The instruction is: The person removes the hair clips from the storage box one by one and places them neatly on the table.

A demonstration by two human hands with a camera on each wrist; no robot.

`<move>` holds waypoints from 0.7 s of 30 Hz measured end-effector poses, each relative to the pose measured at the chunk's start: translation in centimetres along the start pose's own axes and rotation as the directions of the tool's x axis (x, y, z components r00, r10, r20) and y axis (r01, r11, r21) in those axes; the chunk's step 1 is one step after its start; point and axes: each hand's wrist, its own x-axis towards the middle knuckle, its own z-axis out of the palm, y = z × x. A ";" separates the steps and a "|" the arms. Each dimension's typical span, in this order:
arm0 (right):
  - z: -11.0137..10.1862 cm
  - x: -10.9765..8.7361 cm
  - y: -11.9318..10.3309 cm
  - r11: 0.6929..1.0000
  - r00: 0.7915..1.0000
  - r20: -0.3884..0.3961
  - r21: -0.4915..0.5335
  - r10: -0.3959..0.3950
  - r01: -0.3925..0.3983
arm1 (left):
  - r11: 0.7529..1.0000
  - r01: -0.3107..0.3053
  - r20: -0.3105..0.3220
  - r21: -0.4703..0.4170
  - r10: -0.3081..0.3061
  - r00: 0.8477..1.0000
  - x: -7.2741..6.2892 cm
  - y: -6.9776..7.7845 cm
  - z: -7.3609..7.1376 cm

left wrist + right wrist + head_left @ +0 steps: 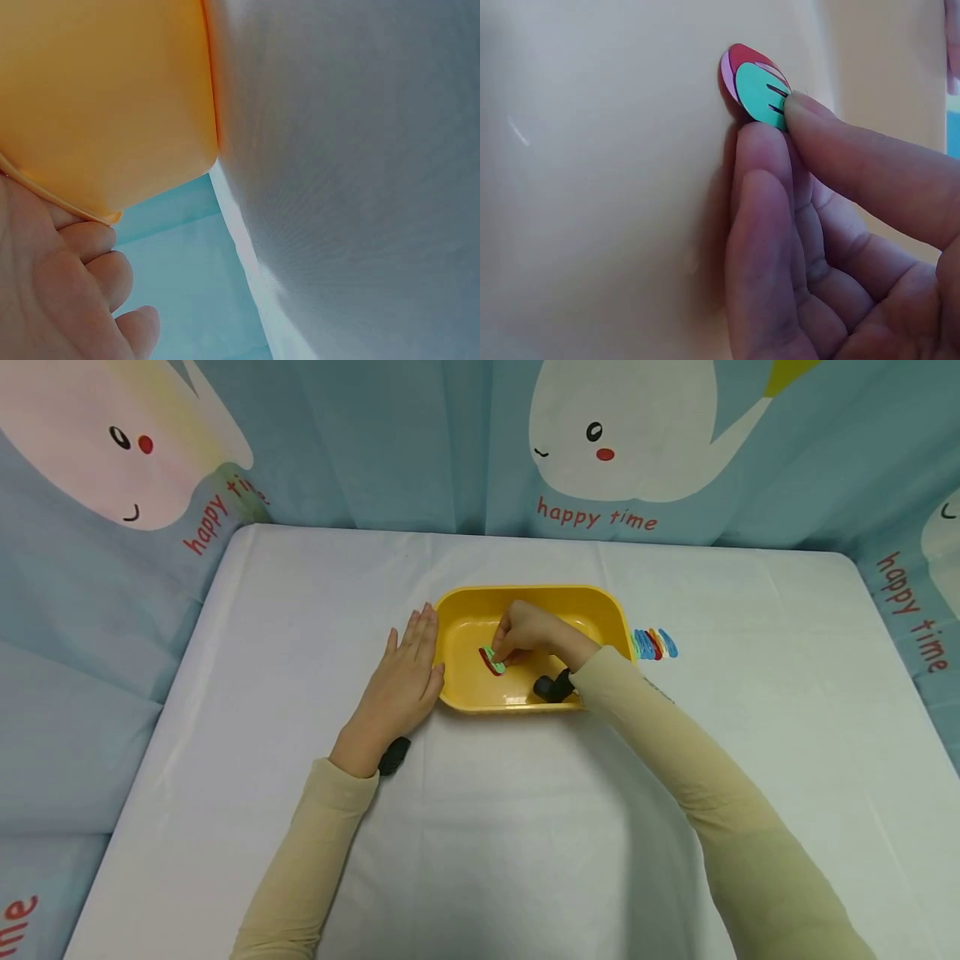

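A yellow plastic tray [465, 689] stands on the table. Inside it, my right hand [536, 631] pinches a flat oval green clip [757, 94] by one end, between thumb and fingertips. Against that clip lie a red clip [748, 55] and a pink one [728, 76], partly covered by the green one in the right wrist view. My left hand [403, 681] rests against the tray's left rim, its fingers extended in the head view. The left wrist view shows its fingers beside the tray's outer wall [112, 90].
A row of several blue, red, yellow and white clips [654, 644] lies just right of the tray, partly behind its rim. Dark wrist devices sit under the right wrist [551, 688] and left wrist [394, 756]. Blue printed curtains [390, 443] border the white-covered table [487, 860].
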 end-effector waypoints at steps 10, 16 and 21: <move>-0.9 -0.7 0.7 0.998 0.999 0.020 0.033 0.043 -0.044 | 1.000 -0.003 0.006 0.003 0.003 1.000 0.0 0.1 -0.1; -1.4 -1.0 1.2 0.998 0.999 0.027 0.052 0.033 -0.035 | 1.000 0.000 0.012 0.003 0.000 1.000 0.0 0.0 0.0; -1.8 -1.2 1.7 0.998 0.999 0.033 0.051 0.028 -0.029 | 1.000 0.001 0.012 0.000 -0.002 1.000 0.0 0.0 -0.1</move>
